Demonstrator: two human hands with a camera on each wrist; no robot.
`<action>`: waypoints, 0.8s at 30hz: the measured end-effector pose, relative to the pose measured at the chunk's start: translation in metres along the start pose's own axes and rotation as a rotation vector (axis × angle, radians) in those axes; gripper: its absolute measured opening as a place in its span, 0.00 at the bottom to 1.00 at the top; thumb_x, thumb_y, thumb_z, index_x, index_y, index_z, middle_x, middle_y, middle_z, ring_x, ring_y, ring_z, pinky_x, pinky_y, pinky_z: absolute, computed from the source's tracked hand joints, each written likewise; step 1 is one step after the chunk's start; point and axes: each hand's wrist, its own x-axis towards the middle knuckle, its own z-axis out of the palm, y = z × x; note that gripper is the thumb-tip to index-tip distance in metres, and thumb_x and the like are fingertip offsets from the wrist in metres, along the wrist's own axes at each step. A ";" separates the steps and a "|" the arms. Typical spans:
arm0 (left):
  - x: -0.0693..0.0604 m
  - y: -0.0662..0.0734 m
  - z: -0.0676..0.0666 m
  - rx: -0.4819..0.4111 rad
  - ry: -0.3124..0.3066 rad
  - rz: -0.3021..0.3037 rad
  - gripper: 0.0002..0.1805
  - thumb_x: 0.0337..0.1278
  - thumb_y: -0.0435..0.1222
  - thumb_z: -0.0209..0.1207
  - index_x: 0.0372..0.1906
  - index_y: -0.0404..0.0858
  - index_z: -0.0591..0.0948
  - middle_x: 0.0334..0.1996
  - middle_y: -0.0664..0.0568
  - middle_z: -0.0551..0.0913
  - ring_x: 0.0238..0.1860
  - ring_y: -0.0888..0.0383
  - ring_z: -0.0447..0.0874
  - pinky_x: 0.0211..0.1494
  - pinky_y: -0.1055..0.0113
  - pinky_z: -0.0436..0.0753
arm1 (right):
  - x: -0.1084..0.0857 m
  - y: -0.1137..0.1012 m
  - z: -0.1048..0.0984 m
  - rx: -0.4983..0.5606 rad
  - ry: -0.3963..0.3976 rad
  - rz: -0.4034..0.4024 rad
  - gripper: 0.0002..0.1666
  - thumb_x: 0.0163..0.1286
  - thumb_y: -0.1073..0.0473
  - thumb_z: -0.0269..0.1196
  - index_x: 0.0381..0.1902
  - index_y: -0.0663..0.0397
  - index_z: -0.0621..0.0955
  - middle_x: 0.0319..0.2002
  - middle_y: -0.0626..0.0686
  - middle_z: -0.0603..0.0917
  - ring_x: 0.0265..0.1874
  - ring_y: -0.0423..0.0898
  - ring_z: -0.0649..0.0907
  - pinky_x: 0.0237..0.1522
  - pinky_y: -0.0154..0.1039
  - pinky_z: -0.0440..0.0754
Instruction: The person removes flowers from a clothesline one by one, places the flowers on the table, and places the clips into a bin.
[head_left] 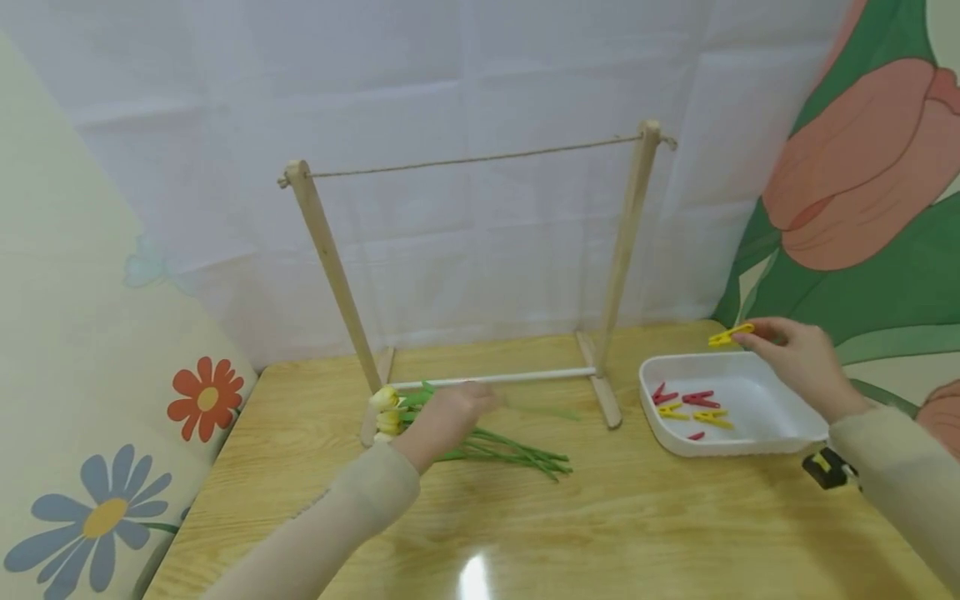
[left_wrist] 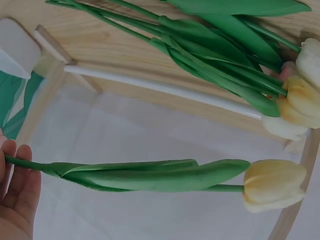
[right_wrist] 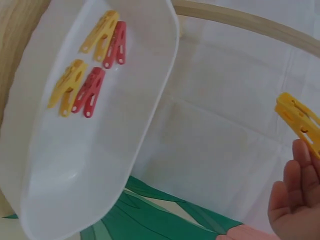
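My left hand [head_left: 450,412] pinches the stem end of an artificial tulip [left_wrist: 145,176] with a pale yellow bloom and green leaves. In the left wrist view this tulip is lifted apart from a bunch of tulips [left_wrist: 215,65] lying on the table, with white and yellow heads. Over the back of a white basin [head_left: 720,447], my right hand [head_left: 806,362] holds a yellow clothespin [head_left: 727,335] by one end. Several red and yellow clothespins [right_wrist: 89,92] lie inside the basin. The thumb of the right hand is hidden in the right wrist view.
Behind the tulips stands a wooden frame [head_left: 626,250] with a twine line [head_left: 480,158] tied between its posts and a white bar [head_left: 525,377] low down. A small black object [head_left: 825,468] sits by the basin's right. White cloth [head_left: 450,275] hangs behind.
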 end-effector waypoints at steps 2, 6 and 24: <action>-0.001 0.001 0.002 -0.005 -0.030 -0.002 0.24 0.42 0.13 0.61 0.45 0.35 0.85 0.40 0.46 0.86 0.41 0.54 0.86 0.47 0.69 0.84 | 0.000 0.005 0.003 0.019 -0.025 0.020 0.34 0.75 0.46 0.54 0.57 0.77 0.72 0.53 0.78 0.74 0.49 0.69 0.74 0.38 0.46 0.77; -0.003 0.002 0.005 -0.009 -0.100 -0.030 0.24 0.44 0.14 0.62 0.48 0.35 0.84 0.41 0.47 0.86 0.41 0.54 0.85 0.47 0.70 0.84 | 0.000 0.015 0.009 0.034 -0.044 0.043 0.35 0.76 0.46 0.53 0.57 0.78 0.71 0.54 0.79 0.73 0.52 0.71 0.72 0.45 0.62 0.74; -0.017 0.001 0.028 -0.016 -0.211 -0.071 0.21 0.47 0.17 0.63 0.48 0.35 0.84 0.44 0.46 0.86 0.45 0.52 0.85 0.50 0.66 0.83 | -0.002 0.062 0.015 0.003 -0.158 0.051 0.32 0.76 0.54 0.55 0.55 0.87 0.68 0.41 0.76 0.81 0.33 0.57 0.83 0.28 0.35 0.82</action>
